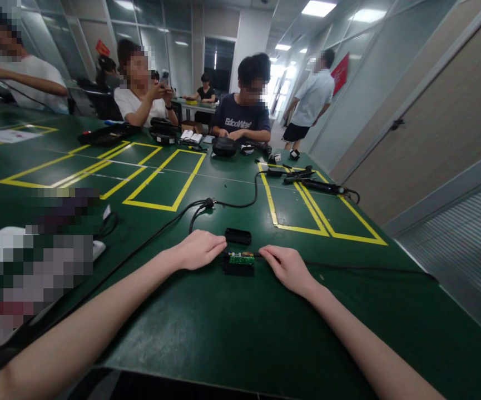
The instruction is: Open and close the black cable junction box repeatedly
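A small black case half with a green circuit board [240, 261] in it lies on the green table [207, 328] between my hands. My left hand [198, 250] rests palm down just left of it, fingers together and reaching its left end. My right hand [287, 268] lies palm down on its right side, fingertips pinched at the black cable [369, 269] where it enters the case. A black lid piece [238, 236] sits just behind, untouched.
Yellow tape rectangles [165, 183] mark the table. A black power cable [223, 204] runs back to an adapter and tools [313, 183] at the right. Several people sit or stand at the far side. Blurred items lie at the left. The table's right edge is close.
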A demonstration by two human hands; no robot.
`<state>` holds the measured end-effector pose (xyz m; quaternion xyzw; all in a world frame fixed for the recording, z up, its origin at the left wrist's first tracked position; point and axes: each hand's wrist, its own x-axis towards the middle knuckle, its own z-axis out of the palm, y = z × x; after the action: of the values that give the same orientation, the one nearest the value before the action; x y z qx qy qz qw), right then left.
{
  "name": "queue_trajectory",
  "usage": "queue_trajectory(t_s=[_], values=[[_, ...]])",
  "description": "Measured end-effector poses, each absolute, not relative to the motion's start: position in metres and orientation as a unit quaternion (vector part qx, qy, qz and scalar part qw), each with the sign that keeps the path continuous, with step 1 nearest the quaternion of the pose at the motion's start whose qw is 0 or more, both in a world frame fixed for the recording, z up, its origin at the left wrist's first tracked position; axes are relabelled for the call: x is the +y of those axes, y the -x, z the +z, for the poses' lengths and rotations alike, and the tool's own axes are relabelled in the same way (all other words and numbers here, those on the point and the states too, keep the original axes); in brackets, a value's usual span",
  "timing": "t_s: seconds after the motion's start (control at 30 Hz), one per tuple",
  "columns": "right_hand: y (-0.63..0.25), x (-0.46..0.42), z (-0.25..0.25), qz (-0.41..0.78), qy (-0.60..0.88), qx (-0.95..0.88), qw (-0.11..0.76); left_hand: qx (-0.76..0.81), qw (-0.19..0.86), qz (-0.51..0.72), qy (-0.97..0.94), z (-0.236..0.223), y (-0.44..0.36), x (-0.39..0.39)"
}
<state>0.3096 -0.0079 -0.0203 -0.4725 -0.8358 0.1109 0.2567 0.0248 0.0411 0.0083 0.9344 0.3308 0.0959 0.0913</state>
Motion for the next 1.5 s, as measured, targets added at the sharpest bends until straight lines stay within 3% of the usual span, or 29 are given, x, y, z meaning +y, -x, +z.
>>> queue_trajectory(t_s=[1.07,1.27,1.5], values=[[-0.302,-0.006,-0.023,0.153,0.445,-0.824,0.316,0.332,0.193,0.179,-0.906,0.0,-0.018,0.049],[-0.302,-0.008,-0.018,0.129,0.423,-0.85,0.284,0.32,0.232,0.234,-0.888,-0.006,-0.019,0.05],[-0.302,-0.009,-0.012,0.099,0.416,-0.864,0.265,0.303,0.158,0.266,-0.901,-0.015,-0.027,0.044]])
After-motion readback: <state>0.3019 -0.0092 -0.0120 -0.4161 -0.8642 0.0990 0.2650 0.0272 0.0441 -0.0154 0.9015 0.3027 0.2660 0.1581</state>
